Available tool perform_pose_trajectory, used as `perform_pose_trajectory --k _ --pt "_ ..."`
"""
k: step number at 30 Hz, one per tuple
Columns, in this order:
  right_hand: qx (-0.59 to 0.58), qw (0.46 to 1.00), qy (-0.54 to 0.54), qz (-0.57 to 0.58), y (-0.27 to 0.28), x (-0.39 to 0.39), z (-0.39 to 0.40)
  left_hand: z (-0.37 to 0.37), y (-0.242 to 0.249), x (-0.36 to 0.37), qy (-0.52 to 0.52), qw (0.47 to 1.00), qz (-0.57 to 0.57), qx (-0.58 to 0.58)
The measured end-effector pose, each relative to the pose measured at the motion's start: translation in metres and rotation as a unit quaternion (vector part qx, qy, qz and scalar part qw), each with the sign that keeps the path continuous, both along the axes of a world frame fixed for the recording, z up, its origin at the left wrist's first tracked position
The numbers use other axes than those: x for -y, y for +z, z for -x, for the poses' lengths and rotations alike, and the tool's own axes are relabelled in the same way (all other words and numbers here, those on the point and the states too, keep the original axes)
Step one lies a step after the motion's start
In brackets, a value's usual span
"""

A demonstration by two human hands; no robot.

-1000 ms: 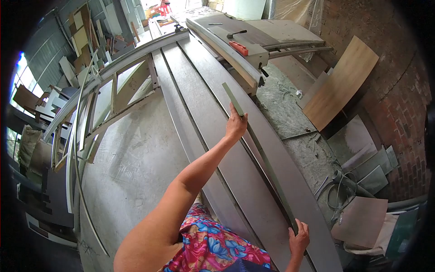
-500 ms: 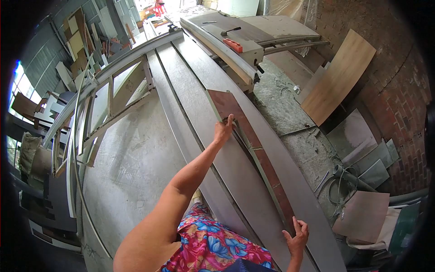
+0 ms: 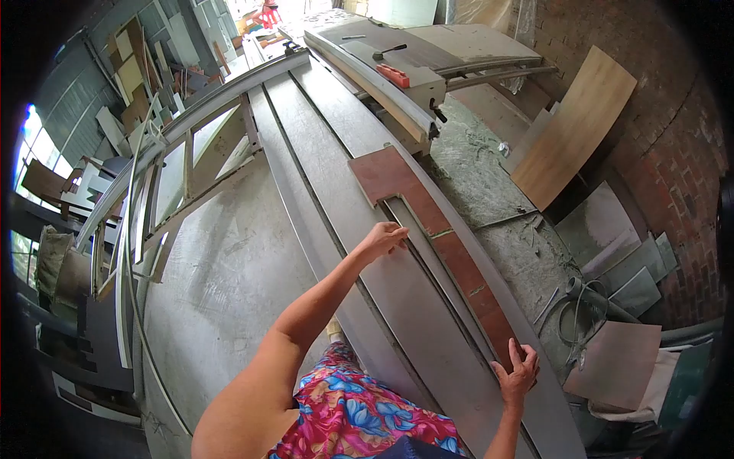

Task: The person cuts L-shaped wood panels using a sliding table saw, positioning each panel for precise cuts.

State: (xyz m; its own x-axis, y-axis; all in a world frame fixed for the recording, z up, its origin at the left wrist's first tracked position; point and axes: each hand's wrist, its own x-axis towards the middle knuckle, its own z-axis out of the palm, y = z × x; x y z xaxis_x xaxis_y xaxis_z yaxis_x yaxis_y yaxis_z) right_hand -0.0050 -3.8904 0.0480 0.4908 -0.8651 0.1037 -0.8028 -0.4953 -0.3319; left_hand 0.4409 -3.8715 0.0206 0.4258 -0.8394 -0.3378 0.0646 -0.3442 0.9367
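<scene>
A long L-shaped reddish-brown board (image 3: 405, 183) lies flat on the grey metal sliding table (image 3: 359, 252). Its wide end is far from me, and the narrow strip runs back toward my right side, with pale chipped marks across it. My right hand (image 3: 518, 372) grips the near end, thumb on the left edge and fingers over the top. Left of the narrow strip, just below the inner corner, my left hand (image 3: 384, 239) hovers over or rests on the table, off the board. Its fingers are loosely bent and slightly apart, with nothing visible in them.
Beyond the table stands a machine bed with a fence rail (image 3: 367, 84) and a red tool (image 3: 393, 75). A brown wood panel (image 3: 575, 126) leans on the brick wall at right. Hose (image 3: 569, 314) and offcuts lie on the floor. A metal frame (image 3: 187, 164) extends left.
My left hand has let go of the board's inner corner and moved slightly down. The board has shifted right and lies flat. My right hand moved right and up with its near end.
</scene>
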Motion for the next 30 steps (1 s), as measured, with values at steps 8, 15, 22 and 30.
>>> perform_pose_trajectory --k 8,15,22,30 --pt "0.011 0.999 -0.017 0.03 -0.004 -0.004 0.024 -0.04 -0.002 -0.051 0.237 0.894 0.0 0.38" --pt "-0.003 0.998 -0.028 0.054 -0.016 -0.01 0.031 -0.116 -0.042 -0.099 0.375 0.745 -0.244 0.494" --pt "-0.002 0.998 -0.014 0.069 -0.02 0.012 0.016 -0.127 -0.051 -0.097 0.451 0.798 -0.223 0.33" --pt "-0.003 0.998 -0.004 0.066 -0.02 0.036 -0.01 -0.138 -0.057 -0.105 0.436 0.824 -0.228 0.281"
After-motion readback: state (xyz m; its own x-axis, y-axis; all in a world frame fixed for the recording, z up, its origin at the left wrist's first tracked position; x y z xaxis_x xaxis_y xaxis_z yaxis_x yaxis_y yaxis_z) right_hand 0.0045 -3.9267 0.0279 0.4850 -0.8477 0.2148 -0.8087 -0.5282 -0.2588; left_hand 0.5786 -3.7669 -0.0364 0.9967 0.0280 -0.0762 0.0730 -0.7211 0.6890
